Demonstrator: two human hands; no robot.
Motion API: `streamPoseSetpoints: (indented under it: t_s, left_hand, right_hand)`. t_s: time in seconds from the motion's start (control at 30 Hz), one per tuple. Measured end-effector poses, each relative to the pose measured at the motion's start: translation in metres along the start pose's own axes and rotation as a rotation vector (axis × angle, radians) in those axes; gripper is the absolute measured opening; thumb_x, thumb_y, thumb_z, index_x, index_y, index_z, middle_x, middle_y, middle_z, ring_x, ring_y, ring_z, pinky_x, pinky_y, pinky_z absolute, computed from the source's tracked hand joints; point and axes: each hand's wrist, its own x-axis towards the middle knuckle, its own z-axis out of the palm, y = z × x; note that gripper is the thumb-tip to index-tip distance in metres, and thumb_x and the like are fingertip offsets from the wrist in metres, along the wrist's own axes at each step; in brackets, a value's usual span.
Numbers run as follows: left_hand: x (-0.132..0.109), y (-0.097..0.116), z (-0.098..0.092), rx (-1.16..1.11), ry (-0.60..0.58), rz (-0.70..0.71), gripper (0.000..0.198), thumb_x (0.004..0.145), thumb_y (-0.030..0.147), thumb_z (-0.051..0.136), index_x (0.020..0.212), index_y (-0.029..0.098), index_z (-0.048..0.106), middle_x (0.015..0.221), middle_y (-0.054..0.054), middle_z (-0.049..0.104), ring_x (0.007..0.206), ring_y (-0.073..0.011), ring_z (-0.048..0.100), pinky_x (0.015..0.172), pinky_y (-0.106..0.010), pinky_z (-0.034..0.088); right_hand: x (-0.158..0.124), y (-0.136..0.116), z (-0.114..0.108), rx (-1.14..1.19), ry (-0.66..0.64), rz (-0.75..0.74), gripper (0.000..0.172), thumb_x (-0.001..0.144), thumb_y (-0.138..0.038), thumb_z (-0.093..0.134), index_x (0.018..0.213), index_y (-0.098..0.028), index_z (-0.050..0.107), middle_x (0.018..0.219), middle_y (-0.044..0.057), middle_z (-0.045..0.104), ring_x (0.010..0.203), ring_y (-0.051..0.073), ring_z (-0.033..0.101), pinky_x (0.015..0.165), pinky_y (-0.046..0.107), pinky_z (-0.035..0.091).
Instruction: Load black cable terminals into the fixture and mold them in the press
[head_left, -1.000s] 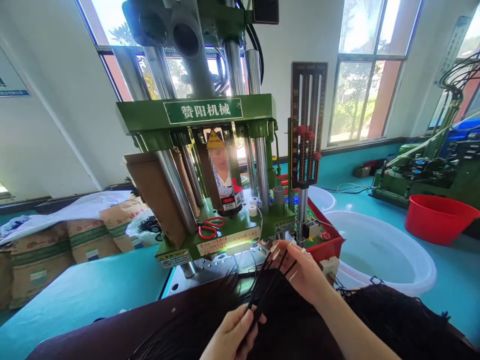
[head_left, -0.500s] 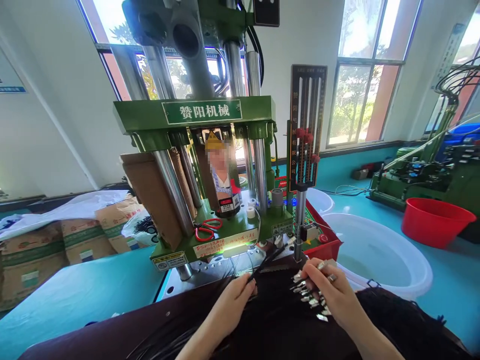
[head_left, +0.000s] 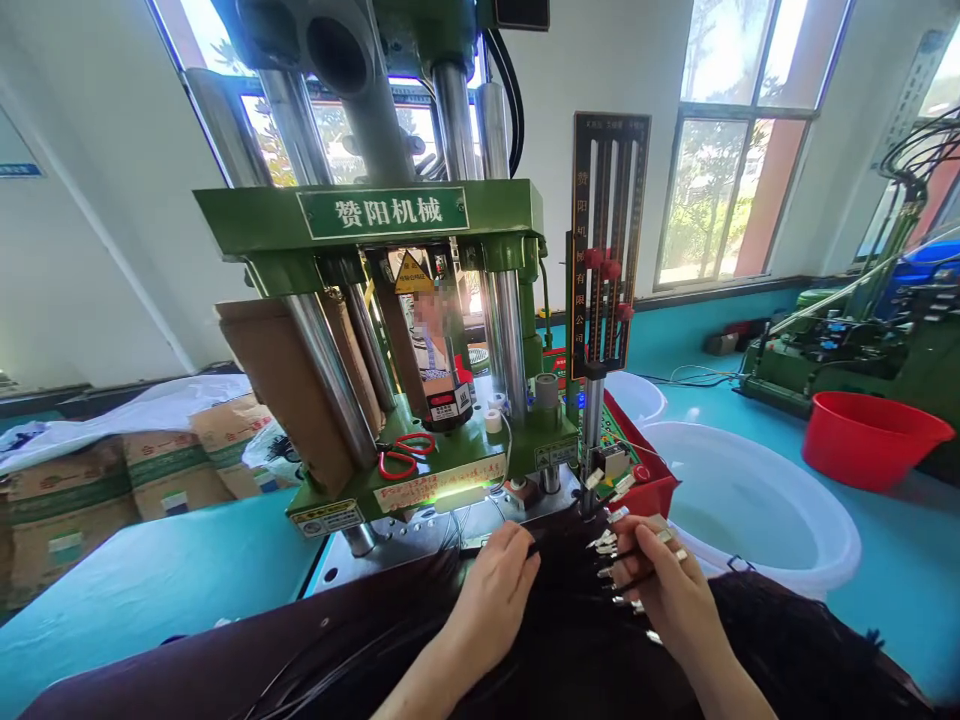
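Note:
My left hand (head_left: 493, 592) is closed, its fingers and thumb wrapped round a black cable (head_left: 535, 549) at the front of the machine. To the right, my right hand (head_left: 671, 585) grips a bunch of black cables with silvery metal plugs (head_left: 604, 543) fanning out to the left of its fingers. More black cables (head_left: 566, 585) lie between and below both hands on a dark work surface (head_left: 277, 612). The plugs are small, and their exact type is unclear.
A green press machine (head_left: 495, 215) stands directly ahead, with red-handled scissors (head_left: 405, 455) on its bed. Right of it are a red control box (head_left: 660, 492), a white tub (head_left: 765, 500) and a red tub (head_left: 877, 440). Black cables (head_left: 802, 635) pile at lower right. Brown sacks (head_left: 176, 475) stand left.
My left hand has moved right and slightly up, its back now turned more toward me. The cable end that pointed up right has shifted toward my right hand. The view has shifted slightly.

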Motion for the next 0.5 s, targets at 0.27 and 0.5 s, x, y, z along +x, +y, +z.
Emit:
streamPoseSetpoints:
  t_s: [0.27, 0.5]
  left_hand:
    - [-0.019, -0.011, 0.026, -0.621, -0.563, -0.375, 0.029, 0.079, 0.051, 0.033, 0.078, 0.022, 0.033, 0.050, 0.006, 0.050, 0.032, -0.0061, 0.037, 0.035, -0.018, 0.028]
    - [-0.049, -0.011, 0.038, -0.710, -0.214, -0.494, 0.017, 0.075, 0.033, 0.054, 0.069, 0.018, 0.048, 0.041, 0.009, 0.043, 0.034, -0.0041, 0.034, 0.036, -0.018, 0.025]
  right_hand:
    - [-0.002, 0.013, -0.017, -0.149, -0.189, 0.050, 0.023, 0.072, -0.040, 0.064, 0.085, -0.023, 0.056, 0.059, -0.004, 0.054, 0.049, 0.009, 0.048, 0.043, 0.019, 0.040]
    - [-0.001, 0.044, -0.043, -0.347, -0.261, 0.226, 0.029, 0.064, -0.050, 0.065, 0.083, -0.027, 0.068, 0.077, 0.007, 0.066, 0.075, 0.026, 0.062, 0.072, 0.043, 0.050]
